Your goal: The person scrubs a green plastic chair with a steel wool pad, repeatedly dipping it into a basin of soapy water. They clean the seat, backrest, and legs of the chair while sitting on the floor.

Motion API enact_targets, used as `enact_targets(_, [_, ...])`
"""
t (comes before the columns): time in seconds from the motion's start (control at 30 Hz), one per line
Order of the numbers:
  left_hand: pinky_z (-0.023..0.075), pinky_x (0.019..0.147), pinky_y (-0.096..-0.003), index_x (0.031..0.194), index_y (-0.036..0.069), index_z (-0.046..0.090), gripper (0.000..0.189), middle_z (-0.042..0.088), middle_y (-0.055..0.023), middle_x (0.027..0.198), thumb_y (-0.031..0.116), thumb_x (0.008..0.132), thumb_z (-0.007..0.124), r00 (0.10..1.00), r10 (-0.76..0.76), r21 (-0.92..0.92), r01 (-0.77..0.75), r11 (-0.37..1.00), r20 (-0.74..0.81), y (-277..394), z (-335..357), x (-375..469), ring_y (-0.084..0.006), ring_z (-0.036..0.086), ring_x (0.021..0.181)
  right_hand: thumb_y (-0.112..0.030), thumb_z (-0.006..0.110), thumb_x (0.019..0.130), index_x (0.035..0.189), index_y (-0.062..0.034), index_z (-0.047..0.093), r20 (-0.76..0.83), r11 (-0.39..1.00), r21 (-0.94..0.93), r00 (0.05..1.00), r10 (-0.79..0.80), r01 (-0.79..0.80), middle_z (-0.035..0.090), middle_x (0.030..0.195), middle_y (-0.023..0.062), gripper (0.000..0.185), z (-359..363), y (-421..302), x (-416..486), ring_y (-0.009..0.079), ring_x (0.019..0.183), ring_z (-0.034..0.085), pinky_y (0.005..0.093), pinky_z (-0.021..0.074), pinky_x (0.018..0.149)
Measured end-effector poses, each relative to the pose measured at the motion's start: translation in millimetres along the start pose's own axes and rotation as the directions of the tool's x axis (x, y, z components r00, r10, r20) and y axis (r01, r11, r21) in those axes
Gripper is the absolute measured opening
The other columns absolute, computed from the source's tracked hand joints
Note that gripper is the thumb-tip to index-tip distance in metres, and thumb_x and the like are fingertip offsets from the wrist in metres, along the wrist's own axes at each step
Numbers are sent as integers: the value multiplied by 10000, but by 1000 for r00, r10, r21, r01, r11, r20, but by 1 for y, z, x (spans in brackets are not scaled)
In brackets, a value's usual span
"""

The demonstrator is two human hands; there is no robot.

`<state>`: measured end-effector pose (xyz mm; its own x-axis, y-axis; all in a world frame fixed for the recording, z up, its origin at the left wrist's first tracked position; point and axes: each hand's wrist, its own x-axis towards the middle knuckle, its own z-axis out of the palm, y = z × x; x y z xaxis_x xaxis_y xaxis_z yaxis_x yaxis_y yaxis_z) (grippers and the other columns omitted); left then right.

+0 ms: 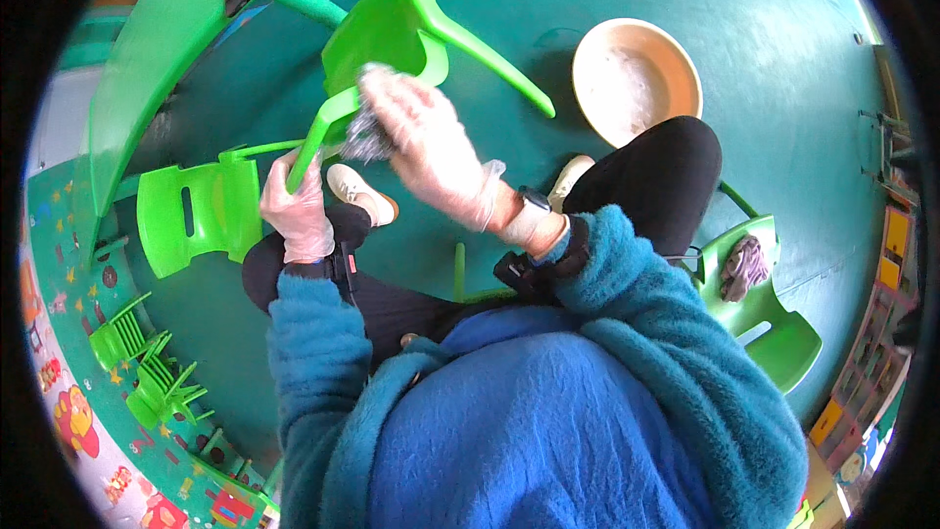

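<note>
A green plastic child's chair (371,33) lies tipped in front of me, its legs sticking out toward me and to the right. Wearing a clear disposable glove, my left hand (297,202) grips the end of one chair leg (316,136). My right hand (433,139), gloved as well, presses a grey scouring pad (366,134), seemingly steel wool, against the upper part of that leg. The right hand and pad are slightly blurred. Part of the chair's seat is hidden behind the right hand.
A round orange basin (687,81) with sudsy water stands right of the chair. Another green chair (198,217) is at my left; one at right bears a crumpled cloth (746,270). A green table (161,51) rises at upper left. Stacked chairs (158,389) line the decorated wall.
</note>
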<state>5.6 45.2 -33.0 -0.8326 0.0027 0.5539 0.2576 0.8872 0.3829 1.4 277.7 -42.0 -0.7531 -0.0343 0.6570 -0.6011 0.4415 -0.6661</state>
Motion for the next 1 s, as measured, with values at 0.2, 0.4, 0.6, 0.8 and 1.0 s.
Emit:
enact_targets(0.2, [557,636,-384,944,55,740,171,753,-116,844,182,872,829,1000,-14,17,14,1000,13,-3,-3,0,-296,725,723,-5,698,698,1374,80,524,-28,989,-57,990,-140,138,583,1381,262,704,3,-8,10,442,1195,601,506,492,1043])
enact_targets(0.4, [535,649,-398,971,50,729,196,725,-119,823,219,905,804,1000,-12,-11,12,1000,5,-9,-2,-2,-293,694,713,18,662,700,1348,48,572,2,991,-35,992,127,-127,628,1335,227,655,2,-25,27,412,1147,632,493,528,986])
enact_targets(0.6, [540,718,-403,1079,42,715,160,745,-134,908,142,954,719,991,-17,-52,24,998,129,-1,-12,4,-316,709,796,25,656,748,1384,28,552,21,999,-16,999,-33,33,636,1316,232,644,4,-15,26,418,1176,619,488,483,1049])
enact_targets(0.8, [529,978,-399,1203,50,657,307,712,-145,1202,1,899,649,931,109,-310,5,951,349,33,-23,23,-344,679,1146,-106,646,984,1464,-43,550,310,660,240,701,643,-712,622,1408,174,493,-28,56,-7,286,1274,596,340,446,1104])
enact_targets(1.0, [541,965,-402,1152,73,697,298,727,-101,1182,-19,870,669,838,108,-215,11,976,535,29,-6,31,-321,679,1128,29,532,918,1428,-67,561,113,466,570,626,772,-677,644,1135,39,520,-45,99,-45,107,847,607,281,568,703])
